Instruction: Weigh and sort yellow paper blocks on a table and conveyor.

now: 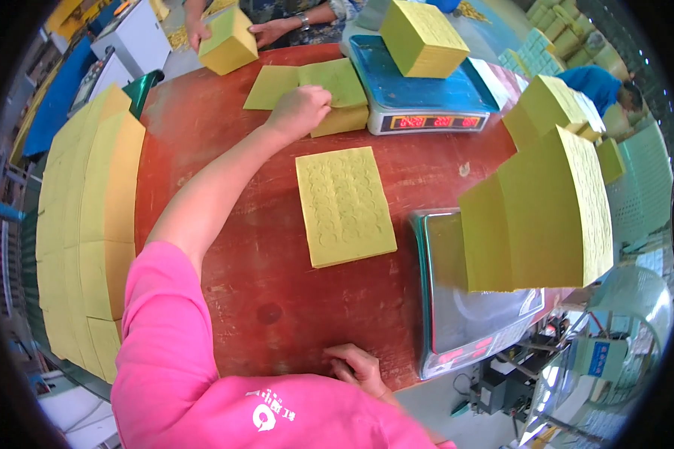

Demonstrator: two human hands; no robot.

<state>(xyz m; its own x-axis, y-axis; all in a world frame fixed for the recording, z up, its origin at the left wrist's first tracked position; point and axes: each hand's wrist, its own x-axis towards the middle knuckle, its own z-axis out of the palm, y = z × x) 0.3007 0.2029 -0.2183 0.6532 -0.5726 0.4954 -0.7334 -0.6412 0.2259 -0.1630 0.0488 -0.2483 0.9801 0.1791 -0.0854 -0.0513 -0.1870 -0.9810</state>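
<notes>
My left arm stretches across the table, and my left hand (301, 112) is closed on the edge of a yellow paper sheet (337, 78) atop a low yellow paper stack (342, 122). More yellow sheet (271, 88) spreads flat to the left of that stack. By the near table edge, my right hand (358, 367) rests with loosely bent fingers slightly apart and nothing visible in them. Between my hands lies a square stack of yellow paper (346, 206) with rows of curved embossed marks on top.
A blue-topped scale (427, 123) bears a yellow paper block (424, 41). Tall paper stacks (539, 213) stand on a nearer scale (479, 322). A wall of paper blocks (82, 239) lines the left. Across the table, a person's hands (269, 31) hold a yellow block (228, 41).
</notes>
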